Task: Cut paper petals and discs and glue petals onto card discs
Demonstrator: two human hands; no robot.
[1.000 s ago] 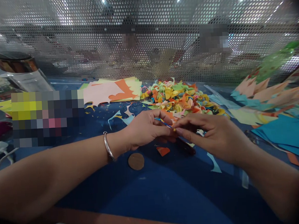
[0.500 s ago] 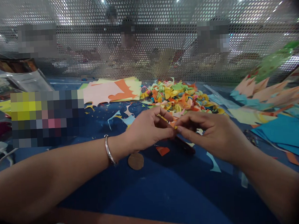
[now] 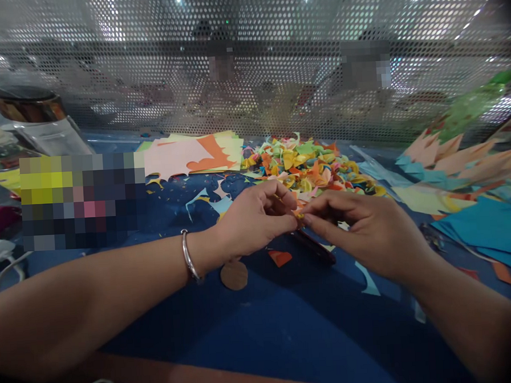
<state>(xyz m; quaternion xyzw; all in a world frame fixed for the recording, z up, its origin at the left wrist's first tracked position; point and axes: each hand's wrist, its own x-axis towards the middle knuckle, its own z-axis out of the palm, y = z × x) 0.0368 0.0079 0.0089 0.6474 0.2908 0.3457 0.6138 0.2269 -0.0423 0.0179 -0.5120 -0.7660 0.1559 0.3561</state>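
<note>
Both my hands meet over the blue table, fingertips almost touching. A small yellow piece, apparently paper, is pinched between them, mostly hidden by the fingers. My left hand is closed on one side of it, a silver bangle at the wrist. From the other side my right hand grips it with thumb and forefinger. Beneath the hands lies a dark, slim tool, partly covered. Close by are an orange paper scrap, a round brown disc and a pale blue scrap.
Behind my hands rises a heap of colourful curled paper pieces. Left of it are stacked paper sheets. Folded peach-and-blue paper shapes and blue sheets lie right. A jar stands left; a perforated metal screen closes the back.
The fingers have shifted slightly around the yellow piece, and a little more of it shows. The whole view has drifted a few pixels; the other things lie as before.
</note>
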